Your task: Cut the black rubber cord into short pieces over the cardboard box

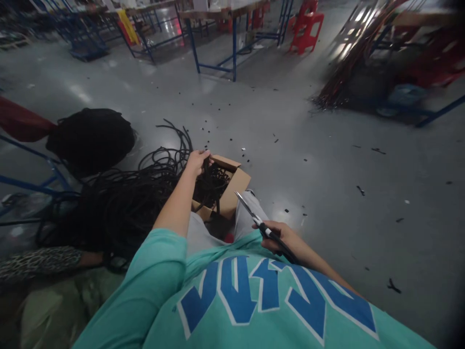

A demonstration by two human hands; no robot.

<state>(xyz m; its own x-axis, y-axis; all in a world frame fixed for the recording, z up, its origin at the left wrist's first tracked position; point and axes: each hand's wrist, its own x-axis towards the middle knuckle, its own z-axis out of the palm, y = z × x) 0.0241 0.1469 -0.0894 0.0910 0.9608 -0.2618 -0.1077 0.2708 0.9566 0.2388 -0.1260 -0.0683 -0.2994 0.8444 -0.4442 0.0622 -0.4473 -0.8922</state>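
- While the left hand [199,161] is pinching black cord [206,170] over the box [236,192], the right hand [278,236] is gripping scissors [260,224].
- Ideally, blades [244,203] are pointing clear of fingers [207,153].

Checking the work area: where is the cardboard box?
In the head view, the cardboard box is near the centre, right of the black cord pile, with the left hand at its far-left corner.

Grey floor [327,140], tangled black cords [123,203], scattered dark scraps [360,190]

Cardboard box [232,195] partly hidden behind left hand [197,162], patterned sleeve [39,262] cropped at left edge.
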